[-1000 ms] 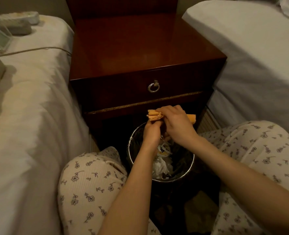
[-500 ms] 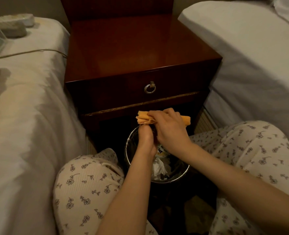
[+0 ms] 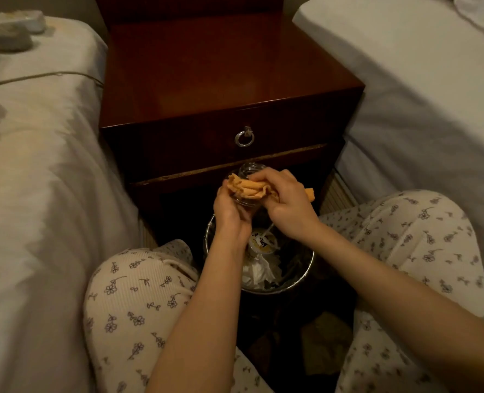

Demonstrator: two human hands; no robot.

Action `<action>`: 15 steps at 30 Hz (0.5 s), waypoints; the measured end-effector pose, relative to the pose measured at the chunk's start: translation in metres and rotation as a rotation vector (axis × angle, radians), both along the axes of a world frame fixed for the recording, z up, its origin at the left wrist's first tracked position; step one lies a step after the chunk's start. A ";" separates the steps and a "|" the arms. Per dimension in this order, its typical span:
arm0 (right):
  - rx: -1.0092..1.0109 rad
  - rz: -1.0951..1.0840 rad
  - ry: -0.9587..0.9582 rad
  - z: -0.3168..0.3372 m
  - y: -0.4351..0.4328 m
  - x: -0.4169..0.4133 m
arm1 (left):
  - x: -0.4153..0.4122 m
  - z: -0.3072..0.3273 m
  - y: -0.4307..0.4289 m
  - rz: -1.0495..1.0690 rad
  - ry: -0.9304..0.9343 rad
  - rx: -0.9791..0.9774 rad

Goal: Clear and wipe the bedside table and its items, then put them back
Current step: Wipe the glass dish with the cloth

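Beneath the table [image 3: 206, 66], the left hand [image 3: 229, 211] grips a probably slick, breakable jar [image 3: 249, 170] round its base while the right hand [image 3: 289, 205] clutches the soft cloth [image 3: 246, 188].

Counter [image 3: 221, 72]: dark wood, with a ring pull [image 3: 244, 137] on the drawer front. The hands are held in front of it, above a metal waste bin [image 3: 303, 275] containing crumpled white tissue. The left hand [image 3: 229, 211] grips a clear glass jar [image 3: 249, 170] from below. The right hand [image 3: 287, 202] holds a bunched orange cloth [image 3: 246, 188] against the jar. A left bed [image 3: 36, 165] and a right bed [image 3: 419, 80], both white, flank the counter.
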State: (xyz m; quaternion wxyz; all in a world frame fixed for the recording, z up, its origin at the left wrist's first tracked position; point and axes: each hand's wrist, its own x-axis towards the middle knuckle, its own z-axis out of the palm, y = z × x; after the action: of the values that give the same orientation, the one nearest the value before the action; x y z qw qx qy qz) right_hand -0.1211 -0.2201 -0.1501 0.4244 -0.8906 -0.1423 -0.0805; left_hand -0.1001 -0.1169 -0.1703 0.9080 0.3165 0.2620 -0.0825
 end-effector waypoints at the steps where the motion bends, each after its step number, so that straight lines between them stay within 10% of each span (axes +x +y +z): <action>1: 0.031 -0.034 0.013 -0.001 -0.001 0.001 | -0.001 0.000 0.000 0.003 -0.003 0.003; 15: 0.563 -0.536 0.431 -0.010 -0.023 0.022 | -0.014 0.018 -0.008 -0.082 0.021 0.120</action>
State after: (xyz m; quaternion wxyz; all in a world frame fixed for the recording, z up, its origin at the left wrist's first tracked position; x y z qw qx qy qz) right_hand -0.0989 -0.2430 -0.1605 0.6344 -0.7423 0.2127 -0.0357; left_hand -0.1141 -0.1248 -0.1528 0.8804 0.3800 0.2630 -0.1071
